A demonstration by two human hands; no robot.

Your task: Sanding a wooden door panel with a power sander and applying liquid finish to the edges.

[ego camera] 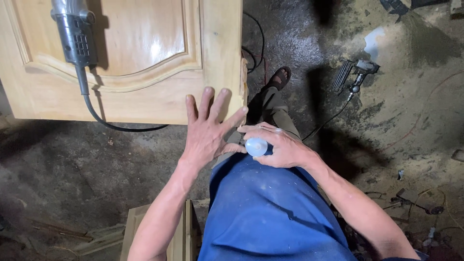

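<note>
My left hand (209, 128) is spread flat, fingers apart, pressing on the lower right corner of a pale wooden door panel (145, 101) with a carved arched inset. My right hand (280, 145) is curled around a small white-blue plastic bottle (256, 146), held just below the panel's right edge, close to my left thumb. A grey angle grinder (73, 34) lies on the panel at the upper left, its black cord (111, 123) trailing off the lower edge.
A nail gun (355, 75) with a hose lies on the dark dirty floor at the right. My sandalled foot (279, 77) shows beyond the panel's edge. Wooden pieces (181, 237) stand near my left elbow. Small debris litters the floor at the lower right.
</note>
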